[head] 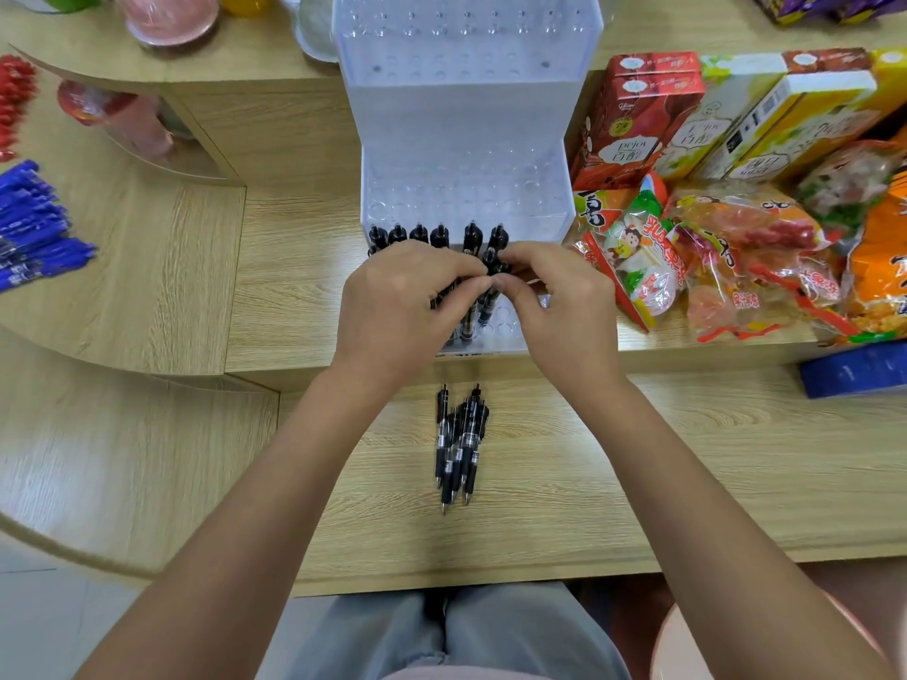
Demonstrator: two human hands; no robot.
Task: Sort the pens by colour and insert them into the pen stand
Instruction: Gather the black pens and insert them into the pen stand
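Centre of frame: left hand (407, 301) and right hand (559, 306) meet fingertip to fingertip over front tier of clear pen stand (466, 130). Both pinch one upright black pen (491, 260).
Inserted row (441, 235) of black pens stands just behind hands.
Loose pens (459, 444), black, bundled on table (638, 458) below centre.
Blue pens (34, 228) at left edge.
Red pens (14, 100) upper left.
Snack packs (736, 247) right.

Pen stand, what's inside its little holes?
Black pens stand in holes on the clear pen stand's lowest step, tops up. The left hand and right hand pinch pens there, covering the holes beneath them. The higher steps look empty.
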